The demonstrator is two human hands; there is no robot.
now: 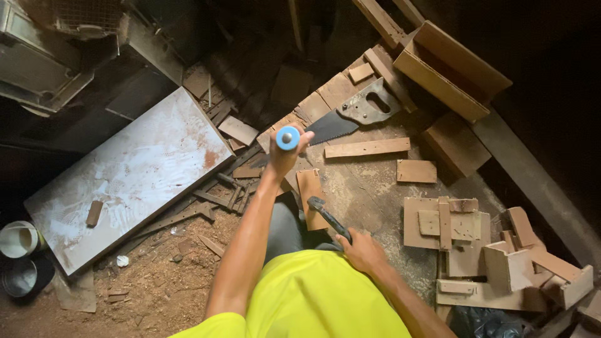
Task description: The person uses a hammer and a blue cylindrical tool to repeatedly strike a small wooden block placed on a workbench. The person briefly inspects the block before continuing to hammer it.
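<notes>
Left hand [283, 156] is wrapped tight around a blue round-ended tool handle [288, 138] mid-frame; right hand [360, 250] grips a dark metal hammer [328, 218] lower down. I'd steady both before striking.

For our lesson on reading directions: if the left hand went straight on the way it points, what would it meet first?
Probably the handsaw blade lying just beyond the left hand, which holds a blue-capped tool; depth is unclear.
</notes>
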